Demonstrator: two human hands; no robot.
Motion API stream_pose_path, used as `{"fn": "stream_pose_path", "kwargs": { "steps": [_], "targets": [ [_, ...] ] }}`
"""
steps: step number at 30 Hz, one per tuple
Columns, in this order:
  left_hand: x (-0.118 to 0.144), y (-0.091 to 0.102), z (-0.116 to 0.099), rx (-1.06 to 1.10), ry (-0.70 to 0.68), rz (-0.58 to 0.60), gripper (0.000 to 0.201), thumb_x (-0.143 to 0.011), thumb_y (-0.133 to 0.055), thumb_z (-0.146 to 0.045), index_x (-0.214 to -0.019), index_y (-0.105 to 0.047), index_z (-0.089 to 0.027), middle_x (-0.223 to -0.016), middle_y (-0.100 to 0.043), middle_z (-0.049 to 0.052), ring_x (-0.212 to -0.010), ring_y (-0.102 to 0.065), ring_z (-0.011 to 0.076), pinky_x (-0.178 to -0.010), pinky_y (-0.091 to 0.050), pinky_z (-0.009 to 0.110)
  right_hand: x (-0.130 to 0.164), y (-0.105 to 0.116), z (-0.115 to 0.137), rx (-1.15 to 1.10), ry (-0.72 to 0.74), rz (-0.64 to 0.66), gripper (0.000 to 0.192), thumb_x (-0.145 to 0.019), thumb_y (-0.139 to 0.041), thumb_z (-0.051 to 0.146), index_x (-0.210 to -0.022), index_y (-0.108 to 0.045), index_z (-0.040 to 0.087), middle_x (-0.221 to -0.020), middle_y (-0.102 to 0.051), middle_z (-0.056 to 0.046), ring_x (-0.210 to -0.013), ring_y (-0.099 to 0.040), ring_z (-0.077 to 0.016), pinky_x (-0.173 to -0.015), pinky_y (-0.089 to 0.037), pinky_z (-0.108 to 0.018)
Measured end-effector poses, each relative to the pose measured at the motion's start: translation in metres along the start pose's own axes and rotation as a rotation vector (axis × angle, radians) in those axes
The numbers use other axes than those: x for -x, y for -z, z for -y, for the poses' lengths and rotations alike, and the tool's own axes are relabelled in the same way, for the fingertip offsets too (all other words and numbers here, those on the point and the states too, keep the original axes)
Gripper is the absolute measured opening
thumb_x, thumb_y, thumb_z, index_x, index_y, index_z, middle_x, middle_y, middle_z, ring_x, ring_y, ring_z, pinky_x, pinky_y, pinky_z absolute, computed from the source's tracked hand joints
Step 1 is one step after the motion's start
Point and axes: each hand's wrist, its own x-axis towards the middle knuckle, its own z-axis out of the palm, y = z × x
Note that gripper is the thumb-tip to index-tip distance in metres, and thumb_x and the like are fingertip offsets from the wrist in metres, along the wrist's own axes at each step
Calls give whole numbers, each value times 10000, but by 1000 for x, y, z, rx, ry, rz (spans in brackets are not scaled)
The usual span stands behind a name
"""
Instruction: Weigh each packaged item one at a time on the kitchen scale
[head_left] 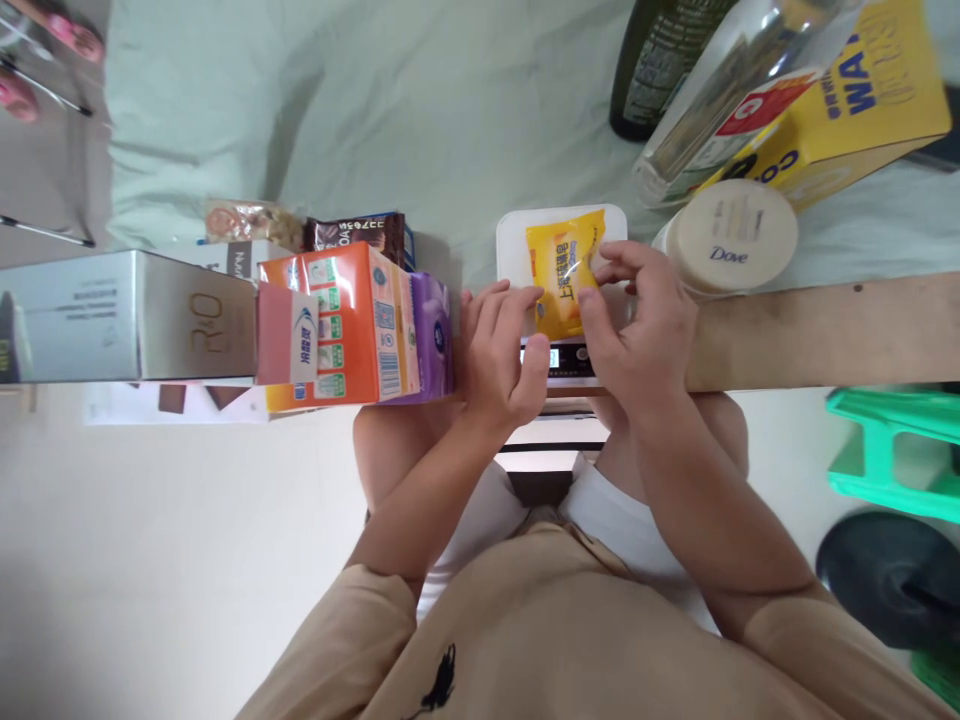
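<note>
A yellow wrapped bar of soap (564, 272) lies on a small white digital scale (511, 228), whose lit display shows at its front edge. My right hand (641, 320) is at the packet's right side, thumb and forefinger closed on its edge. From the left, my left hand (499, 345) reaches over the scale's side. Its fingers are stretched out and apart, with the forefinger tip at the wrapper's left edge. My hands partly cover the scale's lower part.
Left of the scale stand a purple box (433, 340), an orange box (330, 325) and a silver box (195, 315), with snack packs (255, 222) behind. To the right are a Dove tub (731, 240), a clear bottle (742, 100), a dark bottle (656, 70) and a yellow box (862, 110). A green stool (877, 440) stands below.
</note>
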Motion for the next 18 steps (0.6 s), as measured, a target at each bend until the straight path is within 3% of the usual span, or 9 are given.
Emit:
{"fn": "stream_pose_path", "kwargs": {
  "steps": [5,10,13,18],
  "targets": [
    [0,-2,1,19,17,10,694,-1072,-189,-649,-1283,-678,-203,-1220,-731,129,-1334,-617,311,-1255,-354,513,-10,-5,3,11,38,-52,202,-978,-558,352,-1097,-679,242,-913,-758,-36,-839,-716,-185,-820,-620,-398],
    [2,1,3,64,-11,-26,627,-1078,-243,-596,-1268,-691,-199,-1205,-740,124,-1331,-627,297,-1276,-344,507,-11,-6,7,6,-31,-44,162,-931,-575,299,-1033,-685,237,-904,-747,-30,-838,-709,-178,-814,-614,-381],
    [3,4,2,103,-99,-111,516,-1071,-291,-515,-1219,-668,-196,-1135,-756,110,-1295,-651,281,-1285,-345,500,-10,-7,9,-36,-109,-34,167,-927,-583,275,-1054,-681,232,-917,-748,-19,-811,-701,-154,-804,-612,-349],
    [3,6,-1,174,-272,-303,334,-1027,-364,-387,-1023,-656,-225,-888,-732,59,-1071,-709,269,-1187,-428,492,-16,-4,17,-62,-165,-28,171,-934,-588,297,-1034,-706,221,-883,-731,-16,-744,-663,-135,-732,-573,-312]
  ]
}}
